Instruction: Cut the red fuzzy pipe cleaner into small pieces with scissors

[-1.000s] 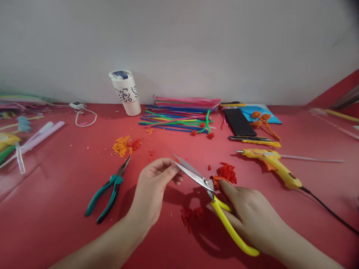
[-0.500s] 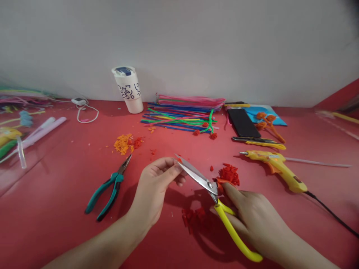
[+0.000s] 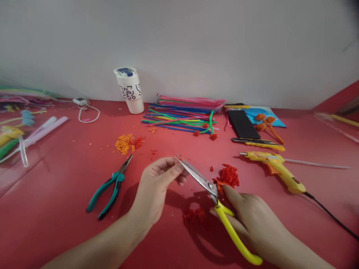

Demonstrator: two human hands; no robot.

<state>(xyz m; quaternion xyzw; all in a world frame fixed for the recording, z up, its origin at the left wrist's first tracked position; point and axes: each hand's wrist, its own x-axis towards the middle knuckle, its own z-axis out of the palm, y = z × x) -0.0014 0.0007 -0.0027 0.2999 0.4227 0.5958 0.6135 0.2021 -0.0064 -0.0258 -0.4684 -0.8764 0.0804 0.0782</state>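
Observation:
My right hand (image 3: 249, 216) is wrapped round a pair of scissors (image 3: 198, 177) with a yellow-and-orange handle. Their blades point up and left, only slightly apart at the tips. At those tips my left hand (image 3: 159, 177) pinches a tiny red piece (image 3: 180, 158), mostly hidden by finger and blade. Just beyond the scissors' pivot lies a pile of small red pointed pieces (image 3: 228, 175), with one loose piece beside it. A second red heap (image 3: 195, 216) sits in shadow below the blades.
Teal-handled pliers (image 3: 114, 183) lie left of my hands, near orange scraps (image 3: 123, 144). Pipe cleaners (image 3: 182, 116) and a white tumbler (image 3: 130, 91) are at the back. To the right are a phone (image 3: 243, 124), a utility knife (image 3: 266, 144) and a yellow glue gun (image 3: 276, 168) with its cord.
The scissor blades have closed a little at the tips beside my left fingers. Both hands stay in nearly the same place, and the view has shifted very slightly.

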